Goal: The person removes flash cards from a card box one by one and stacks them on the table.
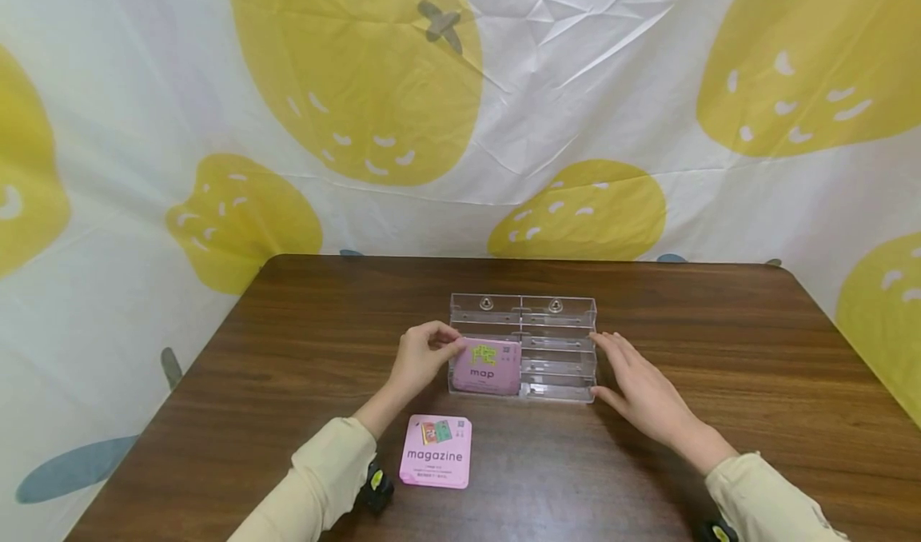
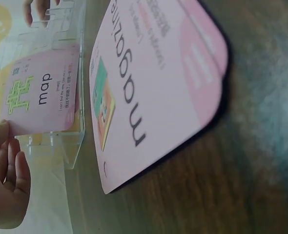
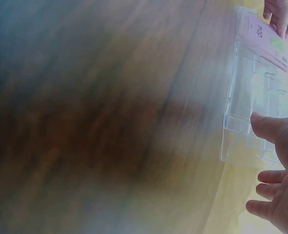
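Note:
A clear two-column rack (image 1: 557, 392) stands on the table, and a pink "map" card (image 1: 486, 366) sits in its front left compartment. My left hand (image 1: 420, 360) pinches the upper left corner of that card between thumb and fingers, as the card (image 2: 44, 92) and hand (image 2: 7, 180) show in the left wrist view. At the rack's right side my right hand (image 1: 647, 390) touches it with thumb and fingertips, the fingers extended. A pink "magazine" card (image 1: 435, 452) lies face up in front of the rack, on top of at least one more card.
The brown wooden table (image 1: 324, 310) reaches back to a white curtain (image 1: 403, 214) with yellow fruit prints. Black wrist devices show below both sleeves.

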Motion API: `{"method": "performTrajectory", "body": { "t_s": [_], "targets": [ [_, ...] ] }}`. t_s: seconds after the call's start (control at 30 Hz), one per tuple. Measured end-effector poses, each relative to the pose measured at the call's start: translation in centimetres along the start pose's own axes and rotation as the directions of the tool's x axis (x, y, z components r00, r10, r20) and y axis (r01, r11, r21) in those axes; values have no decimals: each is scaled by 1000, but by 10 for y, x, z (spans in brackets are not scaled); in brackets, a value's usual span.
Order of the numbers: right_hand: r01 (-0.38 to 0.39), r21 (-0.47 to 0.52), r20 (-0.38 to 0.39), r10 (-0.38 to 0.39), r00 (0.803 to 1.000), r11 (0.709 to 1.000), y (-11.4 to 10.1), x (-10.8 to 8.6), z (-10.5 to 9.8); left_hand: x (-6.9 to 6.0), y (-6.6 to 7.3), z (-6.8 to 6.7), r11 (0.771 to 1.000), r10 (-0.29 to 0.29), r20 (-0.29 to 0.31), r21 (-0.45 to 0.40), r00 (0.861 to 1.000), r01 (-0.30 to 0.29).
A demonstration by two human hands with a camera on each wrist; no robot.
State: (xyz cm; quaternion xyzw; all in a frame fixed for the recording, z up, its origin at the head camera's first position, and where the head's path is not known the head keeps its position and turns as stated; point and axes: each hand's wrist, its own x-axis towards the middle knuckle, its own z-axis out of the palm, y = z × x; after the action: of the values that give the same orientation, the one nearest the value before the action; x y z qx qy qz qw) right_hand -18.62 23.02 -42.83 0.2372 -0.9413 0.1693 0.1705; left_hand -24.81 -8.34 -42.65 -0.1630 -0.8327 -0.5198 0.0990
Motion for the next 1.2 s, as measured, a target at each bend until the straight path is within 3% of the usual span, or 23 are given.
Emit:
{"method": "performTrajectory", "body": {
  "t_s": [0.3,0.63,1.07,1.2],
  "targets": [
    [8,0,-8,-8,1000,1000,1,0,1,3,-1,-4,997,-48,69,-55,996,51],
    [10,-3,-13,-10,1000,1000,0,0,1,3,-2,-5,994,-72,102,-77,992,80],
    [15,1,-21,-15,1000,1000,0,0,1,3,-2,-5,997,-30,100,-68,995,37],
    [15,3,-21,-14,1000,1000,1,0,1,0,7,-7,997,-17,101,-67,995,24]
  ]
}}
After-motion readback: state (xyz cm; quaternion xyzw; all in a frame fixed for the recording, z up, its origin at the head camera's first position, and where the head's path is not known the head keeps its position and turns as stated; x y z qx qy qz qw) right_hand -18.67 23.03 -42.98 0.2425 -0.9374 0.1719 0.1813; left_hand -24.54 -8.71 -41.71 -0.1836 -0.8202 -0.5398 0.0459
